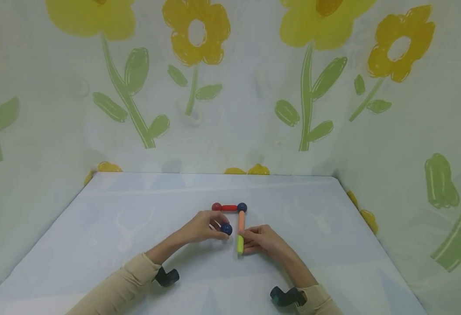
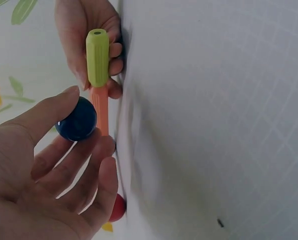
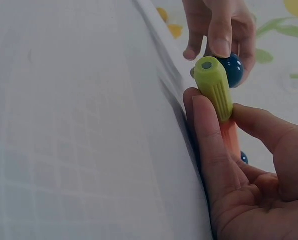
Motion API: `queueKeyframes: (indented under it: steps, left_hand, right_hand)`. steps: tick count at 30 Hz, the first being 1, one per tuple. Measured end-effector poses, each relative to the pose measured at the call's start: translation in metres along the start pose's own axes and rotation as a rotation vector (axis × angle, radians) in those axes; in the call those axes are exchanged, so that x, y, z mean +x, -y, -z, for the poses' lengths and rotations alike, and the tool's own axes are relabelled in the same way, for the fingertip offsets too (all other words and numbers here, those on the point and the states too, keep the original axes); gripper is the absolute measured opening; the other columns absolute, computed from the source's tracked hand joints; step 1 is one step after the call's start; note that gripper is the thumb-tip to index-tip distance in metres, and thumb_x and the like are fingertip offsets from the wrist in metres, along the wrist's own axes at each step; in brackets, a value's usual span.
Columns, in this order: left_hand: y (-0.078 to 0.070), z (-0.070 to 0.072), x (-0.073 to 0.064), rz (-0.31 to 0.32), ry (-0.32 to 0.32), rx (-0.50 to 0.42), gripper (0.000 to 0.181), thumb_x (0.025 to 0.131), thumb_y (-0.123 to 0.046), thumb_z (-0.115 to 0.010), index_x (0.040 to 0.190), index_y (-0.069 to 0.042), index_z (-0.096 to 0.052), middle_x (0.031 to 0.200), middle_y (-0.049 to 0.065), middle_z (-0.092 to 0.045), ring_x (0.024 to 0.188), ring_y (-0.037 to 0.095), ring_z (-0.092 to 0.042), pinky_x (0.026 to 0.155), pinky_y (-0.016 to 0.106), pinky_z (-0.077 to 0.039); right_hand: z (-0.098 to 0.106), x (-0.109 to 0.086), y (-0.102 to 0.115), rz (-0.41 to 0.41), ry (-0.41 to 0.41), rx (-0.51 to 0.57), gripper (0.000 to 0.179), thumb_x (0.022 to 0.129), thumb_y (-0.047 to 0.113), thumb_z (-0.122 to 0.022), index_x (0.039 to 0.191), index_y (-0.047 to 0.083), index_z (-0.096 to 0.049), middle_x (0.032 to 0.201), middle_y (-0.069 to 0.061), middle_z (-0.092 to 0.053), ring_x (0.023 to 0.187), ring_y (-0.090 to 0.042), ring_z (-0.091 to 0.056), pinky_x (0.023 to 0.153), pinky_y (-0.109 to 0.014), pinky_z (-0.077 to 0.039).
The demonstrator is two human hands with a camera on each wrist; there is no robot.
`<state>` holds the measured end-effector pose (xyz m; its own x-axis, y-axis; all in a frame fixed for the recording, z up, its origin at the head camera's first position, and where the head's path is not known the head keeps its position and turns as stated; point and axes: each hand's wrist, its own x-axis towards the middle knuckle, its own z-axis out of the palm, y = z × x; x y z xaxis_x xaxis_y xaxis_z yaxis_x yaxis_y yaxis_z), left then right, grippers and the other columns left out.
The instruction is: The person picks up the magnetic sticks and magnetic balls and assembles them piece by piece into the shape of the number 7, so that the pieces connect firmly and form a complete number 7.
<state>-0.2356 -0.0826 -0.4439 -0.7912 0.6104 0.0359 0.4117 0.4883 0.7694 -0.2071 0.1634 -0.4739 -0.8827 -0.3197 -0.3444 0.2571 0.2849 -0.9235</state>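
Note:
My left hand point(image 1: 205, 227) pinches a dark blue ball point(image 2: 77, 119) between thumb and fingertips, just left of a line of rods. The right hand point(image 1: 265, 239) grips where an orange rod point(image 1: 241, 221) and a yellow-green rod point(image 1: 240, 245) meet end to end. In the right wrist view the green rod's point(image 3: 213, 85) free end shows a small dark dot, with the ball close by it. The orange rod's far end meets another dark blue ball point(image 1: 242, 207). From that ball a red rod point(image 1: 229, 208) runs left to a red ball point(image 1: 216, 207).
A pale patterned cloth covers the table point(image 1: 135, 197). Behind it and at both sides stand hangings point(image 1: 238, 109) printed with yellow flowers. Each wrist wears a black device, one at the left cuff point(image 1: 167, 277) and one at the right point(image 1: 285, 297).

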Motion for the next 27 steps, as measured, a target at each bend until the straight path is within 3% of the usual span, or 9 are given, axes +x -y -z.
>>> queueKeyframes:
  steps: [17,27]
  left_hand:
    - [0.004,-0.012,-0.016,0.049,0.051,-0.055,0.032,0.081,-0.030,-0.080,0.109,-0.019,-0.068,0.101,-0.004,-0.069,0.086,0.012,-0.063,0.076,0.020,-0.054]
    - [0.002,-0.017,-0.023,0.035,0.068,-0.039,0.035,0.081,-0.032,-0.080,0.113,-0.020,-0.071,0.099,-0.006,-0.070,0.085,0.010,-0.064,0.076,0.019,-0.053]
  right_hand:
    - [-0.001,-0.001,0.001,0.015,-0.006,0.010,0.054,0.094,0.039,-0.064,0.126,-0.005,-0.061,0.093,-0.009,-0.074,0.078,-0.016,-0.072,0.071,-0.028,-0.060]
    - [-0.001,-0.001,0.001,0.028,-0.005,0.007,0.053,0.095,0.038,-0.064,0.125,-0.006,-0.061,0.093,-0.010,-0.074,0.078,-0.016,-0.072,0.071,-0.029,-0.060]
